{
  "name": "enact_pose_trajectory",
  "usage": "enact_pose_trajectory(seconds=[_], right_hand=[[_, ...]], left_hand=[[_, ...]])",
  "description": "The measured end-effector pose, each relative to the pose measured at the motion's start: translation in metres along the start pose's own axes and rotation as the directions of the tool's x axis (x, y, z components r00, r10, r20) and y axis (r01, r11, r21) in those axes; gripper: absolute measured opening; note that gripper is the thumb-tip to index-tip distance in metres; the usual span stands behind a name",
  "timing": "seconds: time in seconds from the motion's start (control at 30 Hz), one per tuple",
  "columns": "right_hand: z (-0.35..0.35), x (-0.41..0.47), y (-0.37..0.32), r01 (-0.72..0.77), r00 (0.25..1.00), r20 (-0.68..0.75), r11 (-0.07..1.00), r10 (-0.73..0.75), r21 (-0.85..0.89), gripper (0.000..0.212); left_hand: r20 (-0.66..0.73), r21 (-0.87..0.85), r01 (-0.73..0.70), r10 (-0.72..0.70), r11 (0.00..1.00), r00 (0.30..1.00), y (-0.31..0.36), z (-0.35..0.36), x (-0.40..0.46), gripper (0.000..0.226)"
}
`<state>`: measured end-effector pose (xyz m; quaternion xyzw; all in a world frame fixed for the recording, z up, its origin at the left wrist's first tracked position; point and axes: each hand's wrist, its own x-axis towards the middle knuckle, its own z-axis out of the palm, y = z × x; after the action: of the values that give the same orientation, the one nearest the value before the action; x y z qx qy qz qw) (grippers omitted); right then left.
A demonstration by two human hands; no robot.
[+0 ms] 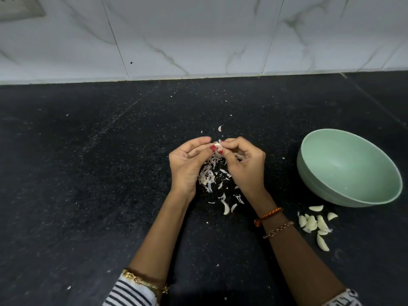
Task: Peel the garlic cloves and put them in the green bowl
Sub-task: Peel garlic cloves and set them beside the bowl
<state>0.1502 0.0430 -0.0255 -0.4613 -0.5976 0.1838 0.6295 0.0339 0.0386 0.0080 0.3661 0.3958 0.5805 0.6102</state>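
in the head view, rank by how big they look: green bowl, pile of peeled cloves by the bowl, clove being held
1. green bowl
2. pile of peeled cloves
3. clove pinched between the left hand and right hand, partly hidden by fingers

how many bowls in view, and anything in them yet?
1. The green bowl sits on the black counter, right of both hands, and looks empty. Peeled cloves lie on the counter just in front of it.

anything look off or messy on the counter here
Yes: the peeled garlic cloves lie on the black counter beside the green bowl, which looks empty. Garlic skins are scattered under both hands.
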Motion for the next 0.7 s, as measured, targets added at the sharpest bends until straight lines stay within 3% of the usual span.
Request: enact_pose_trajectory(seconds=[0.2, 0.43, 0.53, 0.7], right_hand=[[0.0, -0.001, -0.002, -0.125, 0.992, 0.047, 0.983, 0.12, 0.134, 0.013], [0.002, -0.002, -0.001, 0.115, 0.993, 0.021, 0.986, -0.114, -0.117, 0.005], [0.002, -0.002, -0.009, -0.144, 0.989, 0.043, 0.983, 0.14, 0.117, 0.014], [0.009, 0.0, -0.021, -0.49, 0.855, 0.101, 0.73, 0.508, 0.477, 0.021]], left_hand=[[-0.009, 0.115, -0.112, 0.114, 0.987, 0.993, -0.004, -0.002, 0.003, 0.02], [-0.021, -0.076, 0.019, -0.02, 0.997, 1.0, -0.006, 0.001, 0.003, 0.022], [0.009, -0.124, 0.041, -0.04, 0.991, 0.999, -0.004, 0.002, 0.002, 0.02], [-0.003, -0.117, -0.008, 0.008, 0.993, 1.0, -0.005, 0.004, 0.004, 0.024]])
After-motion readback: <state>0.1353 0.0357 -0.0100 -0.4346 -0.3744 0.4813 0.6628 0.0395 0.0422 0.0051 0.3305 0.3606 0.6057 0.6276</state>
